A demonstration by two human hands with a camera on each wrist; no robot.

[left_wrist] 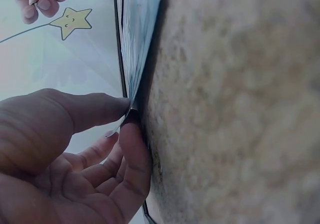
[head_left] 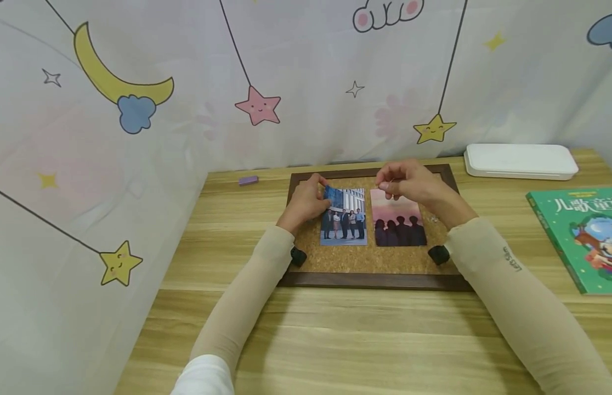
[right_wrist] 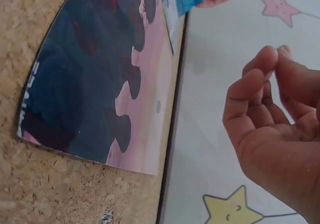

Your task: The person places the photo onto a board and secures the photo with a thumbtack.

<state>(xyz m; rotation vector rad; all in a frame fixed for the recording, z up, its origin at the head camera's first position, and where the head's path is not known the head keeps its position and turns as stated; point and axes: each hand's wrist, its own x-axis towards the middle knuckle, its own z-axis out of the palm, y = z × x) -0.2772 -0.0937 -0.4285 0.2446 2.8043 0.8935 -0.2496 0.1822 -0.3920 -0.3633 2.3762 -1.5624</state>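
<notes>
My left hand (head_left: 308,200) pinches the left edge of a photo (head_left: 344,222) of people standing before buildings. In the left wrist view, the photo (left_wrist: 142,43) stands slightly off the corkboard, its edge between thumb and forefinger. My right hand (head_left: 409,184) hovers above the top of a second photo (head_left: 397,225), dark silhouettes against a pink sky. Its thumb and forefinger are pinched together on what looks like a tiny push pin, mostly hidden by the fingertips (right_wrist: 267,58). A small round pin head (right_wrist: 158,106) shows on the pink photo. Both photos lie side by side on the dark-framed corkboard (head_left: 355,262).
Small clear pins (head_left: 432,218) are on the cork at the right. A white case (head_left: 520,161) and a green book (head_left: 592,236) lie right of the board. A purple block (head_left: 248,180) lies to its left. A patterned curtain (head_left: 306,66) hangs behind the table (head_left: 355,340).
</notes>
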